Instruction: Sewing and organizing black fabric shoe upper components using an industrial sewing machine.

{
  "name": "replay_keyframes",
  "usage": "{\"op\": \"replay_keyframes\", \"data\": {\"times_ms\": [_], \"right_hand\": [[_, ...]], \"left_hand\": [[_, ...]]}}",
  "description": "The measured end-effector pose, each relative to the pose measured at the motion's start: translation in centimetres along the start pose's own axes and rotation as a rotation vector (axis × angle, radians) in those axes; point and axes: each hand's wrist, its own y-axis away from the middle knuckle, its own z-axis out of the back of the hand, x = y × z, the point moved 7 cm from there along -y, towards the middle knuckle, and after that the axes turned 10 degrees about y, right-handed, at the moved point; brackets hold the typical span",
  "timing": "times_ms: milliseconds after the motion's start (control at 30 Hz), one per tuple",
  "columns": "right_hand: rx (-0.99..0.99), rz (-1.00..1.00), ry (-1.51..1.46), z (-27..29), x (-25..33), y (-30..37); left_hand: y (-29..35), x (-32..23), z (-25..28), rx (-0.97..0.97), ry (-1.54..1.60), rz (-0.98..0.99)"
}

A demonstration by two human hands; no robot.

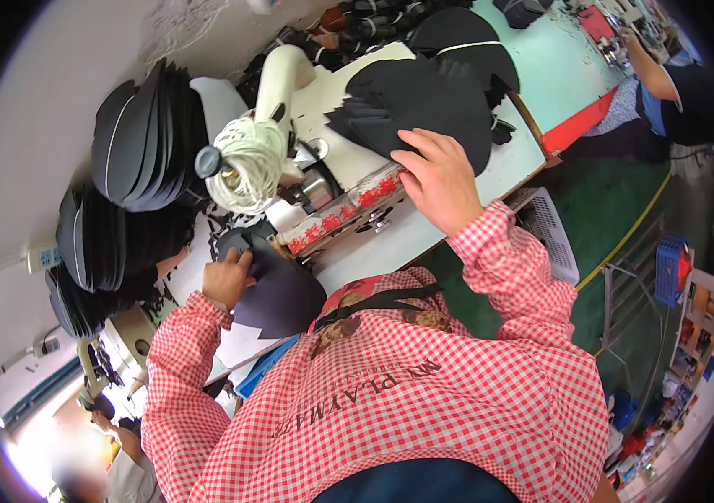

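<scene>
My left hand (227, 281) is at the left end of the worktop, its fingers bent and closed on the edge of a flat dark piece with a curved outline (281, 298). That piece lies just in front of my body. My right hand (441, 180) reaches further out, fingers spread. Its fingertips touch the near edge of a fanned-out stack of black cut pieces (424, 105). Between my hands stands a white machine (281, 75) with a metal working part (319, 189). A coil of white cord (244, 163) hangs on it.
Tied bundles of black pieces (151, 138) are stacked at the left by the wall. Another tied black bundle (466, 42) lies at the back. A white plastic crate (545, 230) stands right of the table. A person (663, 96) works at the far right; another is at lower left.
</scene>
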Motion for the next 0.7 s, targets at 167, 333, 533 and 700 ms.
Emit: {"op": "replay_keyframes", "data": {"times_ms": [167, 333, 533, 700], "right_hand": [[0.224, -0.009, -0.501, -1.7, 4.0, 1.2], [0.461, 0.384, -0.865, -3.9, 8.9, 4.0], [0.527, -0.205, -1.010, -6.7, 11.2, 3.3], [0.683, -0.358, -1.450, -9.7, 16.4, 3.9]], "left_hand": [[0.4, -0.3, -1.0, 0.177, 0.071, 0.072], [0.8, -10.7, 8.9, 0.327, 0.711, -0.399], [-2.6, -4.9, 4.8, 0.534, 1.759, 0.119], [-3.4, -3.8, 6.3, 0.524, 1.730, 0.281]]}}
